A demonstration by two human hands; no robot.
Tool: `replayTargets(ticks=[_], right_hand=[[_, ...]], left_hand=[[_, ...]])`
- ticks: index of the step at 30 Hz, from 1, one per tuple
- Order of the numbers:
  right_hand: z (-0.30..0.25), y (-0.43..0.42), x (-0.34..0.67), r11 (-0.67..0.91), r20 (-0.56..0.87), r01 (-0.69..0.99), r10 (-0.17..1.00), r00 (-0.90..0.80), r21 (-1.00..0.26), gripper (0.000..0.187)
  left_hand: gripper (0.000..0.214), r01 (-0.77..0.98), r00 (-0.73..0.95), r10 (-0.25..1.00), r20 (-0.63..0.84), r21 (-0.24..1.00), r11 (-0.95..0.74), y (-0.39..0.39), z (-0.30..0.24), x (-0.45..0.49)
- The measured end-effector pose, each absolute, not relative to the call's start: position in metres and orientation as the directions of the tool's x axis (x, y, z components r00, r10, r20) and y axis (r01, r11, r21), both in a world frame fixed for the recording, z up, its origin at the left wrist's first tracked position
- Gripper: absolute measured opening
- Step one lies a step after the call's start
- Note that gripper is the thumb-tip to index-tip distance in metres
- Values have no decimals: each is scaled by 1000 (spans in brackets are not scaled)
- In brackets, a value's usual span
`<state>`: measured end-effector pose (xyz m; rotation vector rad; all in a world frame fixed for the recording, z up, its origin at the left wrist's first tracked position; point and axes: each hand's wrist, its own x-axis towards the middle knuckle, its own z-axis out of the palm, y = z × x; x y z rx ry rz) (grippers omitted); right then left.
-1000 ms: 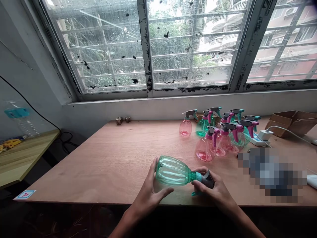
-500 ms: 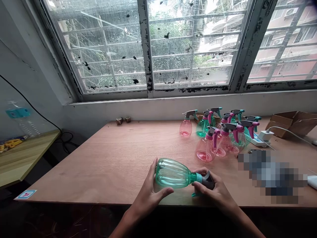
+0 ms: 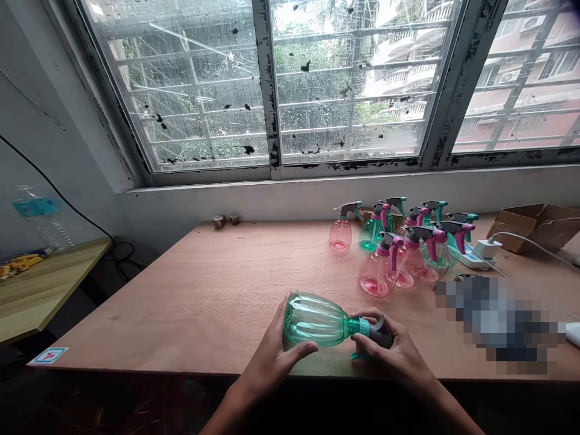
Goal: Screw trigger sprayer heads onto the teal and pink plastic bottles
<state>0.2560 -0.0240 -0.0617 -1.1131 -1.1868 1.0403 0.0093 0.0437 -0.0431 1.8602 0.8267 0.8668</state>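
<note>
A clear green spray bottle lies on its side between my hands, above the table's front edge, with its base to the left. My left hand cups the base; its thumb lies along the near side and the other fingers are hidden behind the bottle. At the neck, my right hand grips the teal collar and the dark grey spray head between thumb and fingers. A teal trigger tip shows below my right hand. Behind, a pink spray bottle stands upright, nearest of the group.
Several pink and green spray bottles stand at the back right of the wooden table. Beside them are a power strip with a white plug, a cardboard box and a blurred patch. Two small brown blocks sit near the window wall.
Hardly anything differs: the view has shifted very slightly. Both hands keep their hold on the green spray bottle in the same pose.
</note>
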Motion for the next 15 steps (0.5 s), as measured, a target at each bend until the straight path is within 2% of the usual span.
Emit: replayTargets(ticks=[3,9,13,15], right_hand=[[-62,-24,256,166,160,-43,981,112,-985,39],[-64,-24,257,185,180,-64,980,86,-981,35],[-65,-25,256,169,163,-76,984,74,-983,34],[-65,-25,257,165,159,-79,984,80,-983,33]], left_hand=[[94,201,516,818,252,893,-402,45,-42,11],[108,171,519,817,251,906,-387,42,-42,10],[88,167,551,807,213,919,-357,43,-39,9],[86,189,547,805,229,903,-386,43,-40,9]])
